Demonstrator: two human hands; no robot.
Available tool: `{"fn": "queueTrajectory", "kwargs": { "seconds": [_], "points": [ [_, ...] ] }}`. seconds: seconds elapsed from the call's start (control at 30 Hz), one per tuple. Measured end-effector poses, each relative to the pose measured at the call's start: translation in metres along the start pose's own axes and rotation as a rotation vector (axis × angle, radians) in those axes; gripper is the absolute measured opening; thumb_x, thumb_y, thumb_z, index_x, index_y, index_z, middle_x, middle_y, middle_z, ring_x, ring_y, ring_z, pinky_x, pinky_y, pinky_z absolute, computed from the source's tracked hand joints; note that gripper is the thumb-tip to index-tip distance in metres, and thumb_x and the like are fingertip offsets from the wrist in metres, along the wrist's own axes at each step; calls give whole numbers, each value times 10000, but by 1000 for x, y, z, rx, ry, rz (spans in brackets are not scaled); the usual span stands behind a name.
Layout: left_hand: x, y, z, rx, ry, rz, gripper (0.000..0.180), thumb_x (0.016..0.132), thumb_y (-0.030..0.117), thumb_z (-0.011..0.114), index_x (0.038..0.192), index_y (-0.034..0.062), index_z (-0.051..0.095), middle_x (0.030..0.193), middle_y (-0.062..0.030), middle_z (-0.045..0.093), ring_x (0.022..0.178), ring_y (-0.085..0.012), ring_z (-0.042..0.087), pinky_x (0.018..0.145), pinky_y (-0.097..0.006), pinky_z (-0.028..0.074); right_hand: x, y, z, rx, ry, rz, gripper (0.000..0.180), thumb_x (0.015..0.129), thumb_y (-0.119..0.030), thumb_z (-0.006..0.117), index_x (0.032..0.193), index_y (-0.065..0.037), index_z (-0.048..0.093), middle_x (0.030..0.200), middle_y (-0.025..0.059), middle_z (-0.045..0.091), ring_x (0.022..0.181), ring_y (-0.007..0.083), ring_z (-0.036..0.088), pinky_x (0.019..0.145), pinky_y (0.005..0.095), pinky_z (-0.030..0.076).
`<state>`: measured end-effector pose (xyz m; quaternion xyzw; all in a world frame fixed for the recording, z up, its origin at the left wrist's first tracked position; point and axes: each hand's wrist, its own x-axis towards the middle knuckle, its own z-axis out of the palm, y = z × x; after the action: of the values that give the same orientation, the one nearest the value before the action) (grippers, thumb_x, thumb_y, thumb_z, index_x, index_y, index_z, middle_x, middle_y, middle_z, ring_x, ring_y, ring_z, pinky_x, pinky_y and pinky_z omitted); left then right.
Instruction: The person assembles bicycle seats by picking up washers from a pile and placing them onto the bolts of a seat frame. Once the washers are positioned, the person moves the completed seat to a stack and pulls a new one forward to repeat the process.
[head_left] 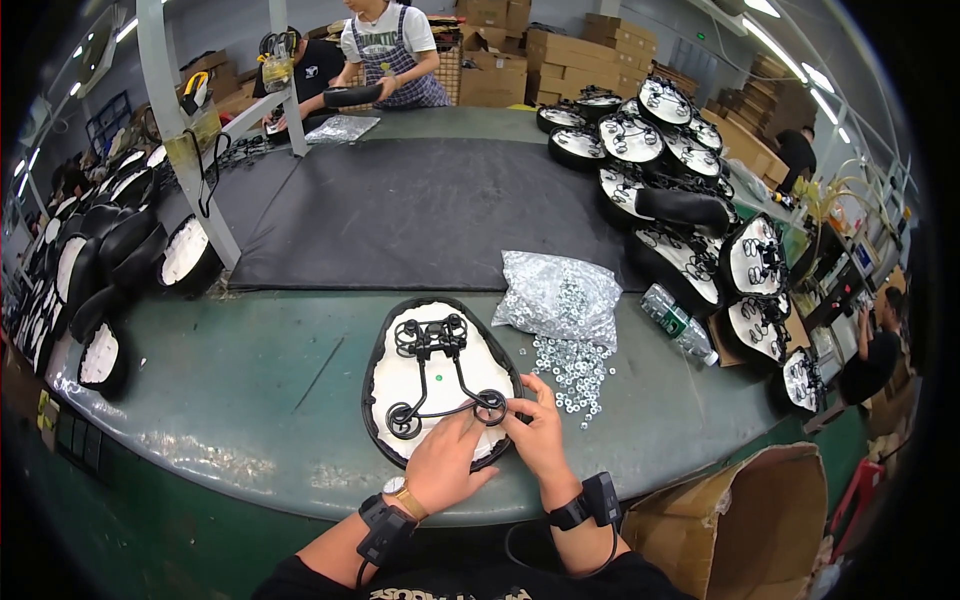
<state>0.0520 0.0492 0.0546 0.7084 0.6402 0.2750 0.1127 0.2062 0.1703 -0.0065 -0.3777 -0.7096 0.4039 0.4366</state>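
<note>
Upside down on the bench lies a black-rimmed saddle point(400, 375) with a white underside. Its black wire spring frame point(424, 385) faces up, with a coil at each lower corner. My left hand point(446, 466) rests over the lower edge, thumb spread, fingertips beside the right coil point(490, 407). Against that same coil, my right hand point(538, 432) comes from the right with fingers closed; whatever they pinch is too small to make out. Loose silver nuts point(575, 375) spill from a clear plastic bag point(558, 296) just beyond my right hand.
A plastic bottle point(680, 322) lies right of the nuts. Saddles with frames point(675, 255) pile up at the right; more saddles point(100, 355) crowd the left. A metal post point(190, 150) stands at left. An open cardboard box point(740, 520) is at lower right. Two people work across the bench.
</note>
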Motion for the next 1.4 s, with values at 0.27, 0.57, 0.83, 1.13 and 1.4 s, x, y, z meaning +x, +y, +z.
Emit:
{"fn": "queueTrajectory", "kwargs": {
  "seconds": [0.27,0.57,0.83,1.13,1.4],
  "points": [
    [2,-2,2,14,12,5,806,767,383,851,1412,10,544,1400,-198,558,1270,-385,561,1076,-438,477,5,-1,4,11,-52,114,237,788,-206,879,974,-72,821,1415,195,568,1428,380,437,1158,450,365],
    [8,9,5,164,23,0,777,838,460,786,1389,-33,547,1370,-190,564,1271,-345,550,1057,-434,470,9,6,-14,57,-167,106,278,821,-197,851,1069,-78,809,1467,234,525,1411,393,451,1159,451,370],
    [9,8,6,183,-10,-23,765,869,459,753,1407,-39,534,1385,-193,561,1288,-343,536,1086,-442,449,24,8,-41,-4,-516,-116,392,874,-174,822,1250,-88,750,1642,284,309,1530,403,306,1230,449,256],
    [6,7,11,230,41,-7,776,886,478,731,1435,-26,516,1399,-197,572,1316,-355,532,1131,-447,424,24,14,-35,-9,-424,-190,411,797,-231,873,1181,-116,787,1618,257,362,1488,405,360,1197,467,316],
    [9,1,7,90,-16,-53,784,812,468,803,1453,107,530,1430,-165,550,1341,-369,520,1198,-506,345,26,-1,-50,-426,-315,-642,480,769,-479,843,1117,-153,786,1588,224,425,1449,431,406,1152,518,363]
  ]
}}
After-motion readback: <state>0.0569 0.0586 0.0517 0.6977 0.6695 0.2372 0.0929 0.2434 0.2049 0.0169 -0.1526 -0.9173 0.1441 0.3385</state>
